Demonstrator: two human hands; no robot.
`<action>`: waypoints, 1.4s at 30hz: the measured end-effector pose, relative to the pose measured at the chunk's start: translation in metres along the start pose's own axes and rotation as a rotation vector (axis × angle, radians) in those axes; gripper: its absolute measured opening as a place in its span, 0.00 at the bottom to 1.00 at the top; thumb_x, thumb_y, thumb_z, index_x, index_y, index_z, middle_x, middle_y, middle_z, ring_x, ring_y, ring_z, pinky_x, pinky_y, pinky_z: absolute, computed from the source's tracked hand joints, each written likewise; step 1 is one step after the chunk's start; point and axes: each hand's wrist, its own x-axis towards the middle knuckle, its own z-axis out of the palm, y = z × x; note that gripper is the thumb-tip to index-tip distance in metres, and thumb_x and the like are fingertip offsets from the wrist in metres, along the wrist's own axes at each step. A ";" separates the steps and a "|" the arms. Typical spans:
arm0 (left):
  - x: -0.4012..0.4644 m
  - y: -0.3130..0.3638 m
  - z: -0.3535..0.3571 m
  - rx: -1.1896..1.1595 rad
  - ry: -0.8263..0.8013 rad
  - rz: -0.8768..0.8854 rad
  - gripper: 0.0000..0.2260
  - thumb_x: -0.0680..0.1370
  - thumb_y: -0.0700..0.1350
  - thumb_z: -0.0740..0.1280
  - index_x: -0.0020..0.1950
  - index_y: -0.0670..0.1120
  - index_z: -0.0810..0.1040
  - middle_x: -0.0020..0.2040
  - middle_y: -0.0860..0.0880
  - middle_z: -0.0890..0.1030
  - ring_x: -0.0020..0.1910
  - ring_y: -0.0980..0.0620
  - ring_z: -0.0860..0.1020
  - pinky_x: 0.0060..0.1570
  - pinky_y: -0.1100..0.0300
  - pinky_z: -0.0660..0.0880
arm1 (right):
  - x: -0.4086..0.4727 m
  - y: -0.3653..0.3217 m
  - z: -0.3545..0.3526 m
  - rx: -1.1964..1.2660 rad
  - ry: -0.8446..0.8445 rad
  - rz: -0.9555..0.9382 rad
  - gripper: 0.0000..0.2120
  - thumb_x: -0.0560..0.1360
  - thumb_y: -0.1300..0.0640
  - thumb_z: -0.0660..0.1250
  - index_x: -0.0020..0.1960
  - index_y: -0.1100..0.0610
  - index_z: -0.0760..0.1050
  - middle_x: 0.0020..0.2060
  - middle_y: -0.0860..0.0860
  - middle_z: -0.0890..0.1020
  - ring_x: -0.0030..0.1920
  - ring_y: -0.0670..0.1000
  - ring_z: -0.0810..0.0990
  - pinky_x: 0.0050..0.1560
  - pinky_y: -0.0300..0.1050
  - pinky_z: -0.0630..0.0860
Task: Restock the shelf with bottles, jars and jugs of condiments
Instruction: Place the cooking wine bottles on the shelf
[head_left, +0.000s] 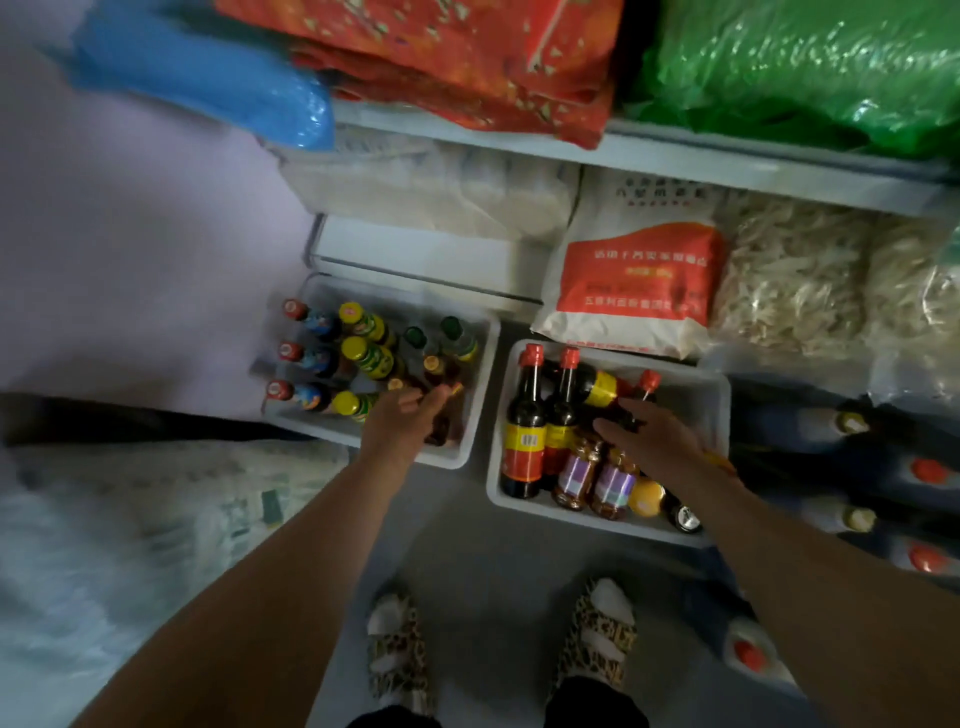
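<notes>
Two white bins stand on the floor below the shelf. The left bin (457, 457) holds upright bottles with red, yellow and green caps (363, 358). My left hand (405, 421) reaches into its near right part, fingers relaxed beside small amber bottles (441, 374); whether it grips one is unclear. The right bin (717, 395) holds tall dark soy-sauce bottles (524, 431) with red caps, amber jars (576, 473) and a lying bottle (608, 389). My right hand (660, 436) lies spread over dark bottles in that bin, fingers fairly straight.
The shelf edge (675, 156) runs above, carrying red and green bags. Below it lie a white-and-red sack (634, 291) and bags of dried strips (795, 275). Large jugs with red and yellow caps (924, 473) stand at right. My feet (400, 654) are on the grey floor.
</notes>
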 end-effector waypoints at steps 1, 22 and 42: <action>-0.001 -0.011 -0.014 -0.044 0.017 -0.021 0.22 0.71 0.65 0.72 0.48 0.46 0.82 0.43 0.48 0.84 0.48 0.47 0.82 0.51 0.48 0.77 | -0.001 -0.008 0.011 0.017 -0.010 -0.016 0.29 0.77 0.40 0.69 0.74 0.49 0.69 0.46 0.47 0.80 0.40 0.45 0.79 0.34 0.36 0.72; 0.133 -0.181 0.006 -0.202 -0.284 0.250 0.32 0.68 0.61 0.74 0.71 0.62 0.72 0.70 0.57 0.75 0.72 0.58 0.69 0.72 0.45 0.66 | 0.101 -0.015 0.284 0.592 -0.112 -0.168 0.14 0.75 0.49 0.75 0.51 0.29 0.77 0.51 0.31 0.80 0.60 0.37 0.77 0.62 0.40 0.72; 0.175 -0.188 0.024 -0.048 -0.423 0.449 0.22 0.64 0.66 0.76 0.55 0.77 0.72 0.66 0.56 0.75 0.66 0.53 0.73 0.64 0.52 0.73 | 0.163 0.011 0.294 0.192 -0.132 -0.650 0.32 0.67 0.49 0.80 0.67 0.38 0.72 0.64 0.42 0.79 0.68 0.46 0.74 0.69 0.51 0.72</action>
